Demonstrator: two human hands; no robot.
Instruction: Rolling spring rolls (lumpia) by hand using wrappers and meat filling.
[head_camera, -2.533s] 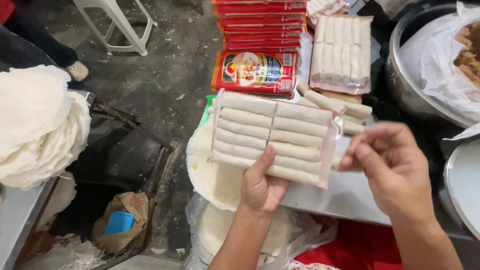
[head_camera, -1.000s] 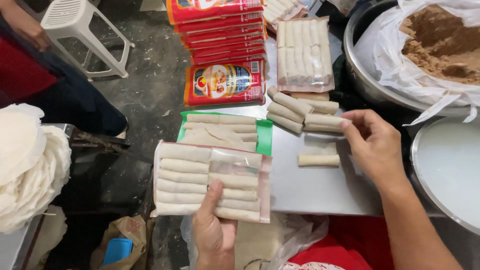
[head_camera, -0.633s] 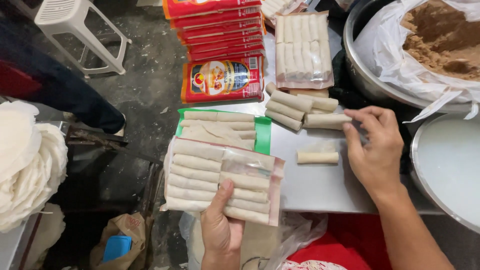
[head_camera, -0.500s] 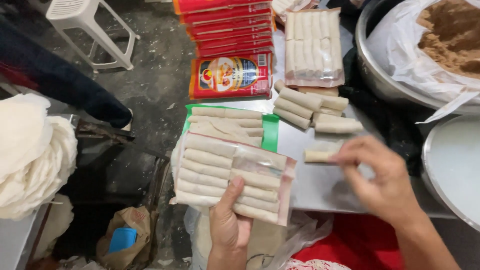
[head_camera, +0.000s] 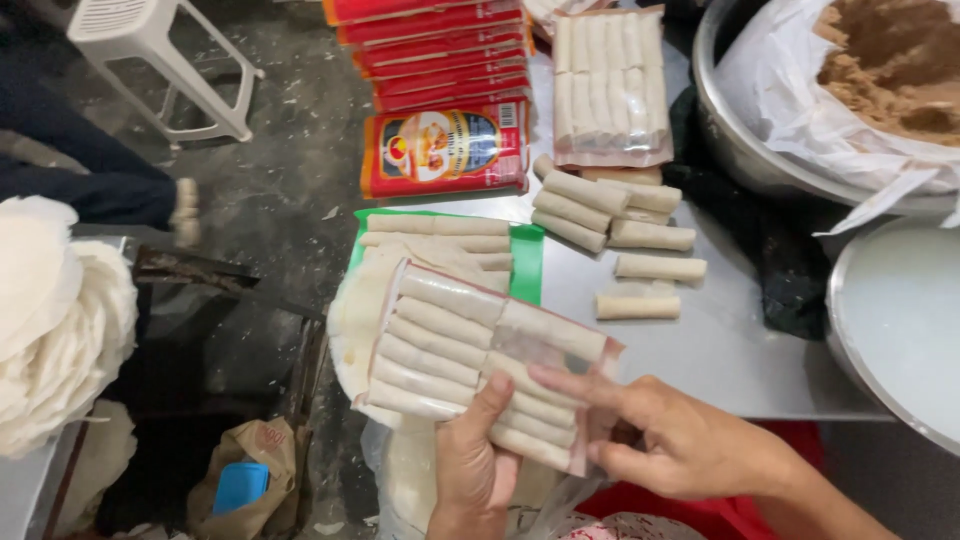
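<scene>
My left hand (head_camera: 474, 470) grips the near edge of a clear plastic pack of spring rolls (head_camera: 470, 362), thumb on top, held flat above the table's front edge. My right hand (head_camera: 690, 440) rests its fingertips on the pack's right open end, where a pale roll lies partly inside. Under the pack sits a green tray (head_camera: 525, 262) holding more rolls. Loose rolled spring rolls (head_camera: 640, 238) lie on the metal table (head_camera: 720, 350) just beyond, the closest one (head_camera: 637, 306) lying apart from the pile.
Red printed packages (head_camera: 445, 150) stack at the back beside a filled clear pack (head_camera: 610, 90). A big metal bowl lined with plastic holds brown filling (head_camera: 880, 60). A round metal lid (head_camera: 900, 320) is at right. White wrappers (head_camera: 50, 330) pile at left; a plastic stool (head_camera: 160, 60) and someone's leg (head_camera: 90, 185) stand beyond.
My right hand left the loose rolls on the table and came to the pack's right end, carrying a roll to it. My left hand kept hold of the pack, shifting it slightly right.
</scene>
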